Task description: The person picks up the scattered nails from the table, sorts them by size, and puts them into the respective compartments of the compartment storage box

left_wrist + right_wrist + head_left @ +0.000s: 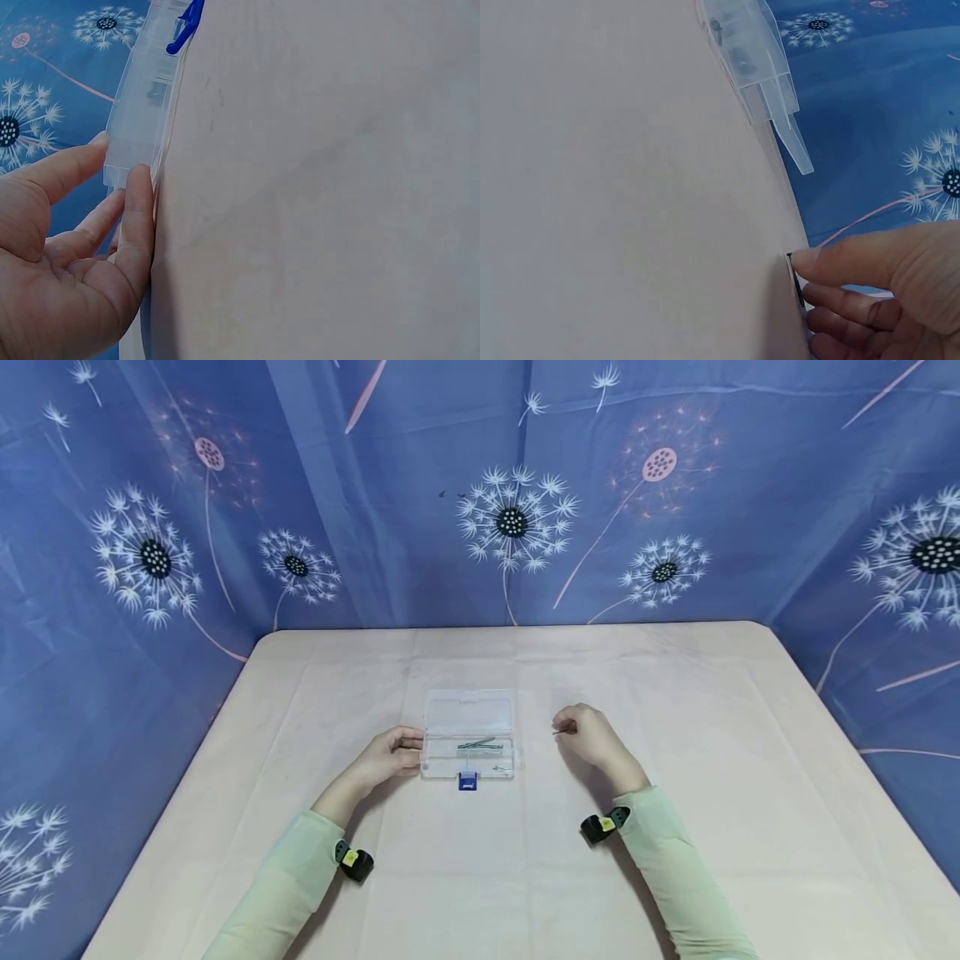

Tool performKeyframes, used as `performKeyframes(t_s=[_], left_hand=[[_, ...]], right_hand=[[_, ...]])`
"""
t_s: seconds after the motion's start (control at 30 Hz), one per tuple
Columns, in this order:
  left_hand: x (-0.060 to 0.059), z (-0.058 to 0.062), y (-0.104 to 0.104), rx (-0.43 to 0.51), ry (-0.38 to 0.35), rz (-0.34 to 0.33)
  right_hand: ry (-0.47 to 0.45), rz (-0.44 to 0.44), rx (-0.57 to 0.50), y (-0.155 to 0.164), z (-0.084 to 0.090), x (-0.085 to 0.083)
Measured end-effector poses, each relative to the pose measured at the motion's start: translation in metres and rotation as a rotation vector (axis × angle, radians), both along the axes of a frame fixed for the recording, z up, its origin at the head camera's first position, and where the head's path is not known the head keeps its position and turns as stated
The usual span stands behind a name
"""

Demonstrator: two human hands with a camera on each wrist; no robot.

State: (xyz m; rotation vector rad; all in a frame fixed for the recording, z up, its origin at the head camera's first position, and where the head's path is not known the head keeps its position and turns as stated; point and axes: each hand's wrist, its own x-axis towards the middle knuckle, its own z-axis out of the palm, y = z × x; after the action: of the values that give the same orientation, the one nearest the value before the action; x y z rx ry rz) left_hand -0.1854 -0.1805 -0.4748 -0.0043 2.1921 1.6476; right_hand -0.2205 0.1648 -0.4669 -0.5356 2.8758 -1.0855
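A clear plastic box (442, 767) lies on the table with its lid (469, 712) folded back and a blue latch (467, 782) at its front. Inside are several thin dark metal pieces (480, 745), too small to identify. My left hand (382, 760) holds the box's left end, the thumb (82, 161) on one side and a finger (137, 199) on the other. To the right of the box, apart from it, my right hand (596, 739) pinches a thin dark stick-like piece (797, 285) between thumb and fingers, low over the table.
A pale cloth covers the table (465, 877). Blue curtains (420, 527) with dandelion prints rise behind it and at both sides. A black wrist camera (356, 864) sits at the left sleeve, another camera (597, 829) at the right one.
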Motion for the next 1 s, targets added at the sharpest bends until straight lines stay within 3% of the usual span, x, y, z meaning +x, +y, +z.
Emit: performKeyframes(t_s=[0.37, 0.57, 1.0], left_hand=[[0.0019, -0.0001, -0.0018, 0.020, 0.007, -0.019], [0.0018, -0.0020, -0.0027, 0.027, 0.015, -0.012], [-0.0013, -0.0012, -0.0007, 0.002, 0.010, -0.015]], right_hand=[[-0.014, -0.058, 0.075, 0.0028, 0.0005, 0.0020], [-0.024, -0.014, 0.120, 0.0011, 0.0037, 0.0012], [0.094, 0.072, 0.230, 0.0021, -0.0047, 0.0018]])
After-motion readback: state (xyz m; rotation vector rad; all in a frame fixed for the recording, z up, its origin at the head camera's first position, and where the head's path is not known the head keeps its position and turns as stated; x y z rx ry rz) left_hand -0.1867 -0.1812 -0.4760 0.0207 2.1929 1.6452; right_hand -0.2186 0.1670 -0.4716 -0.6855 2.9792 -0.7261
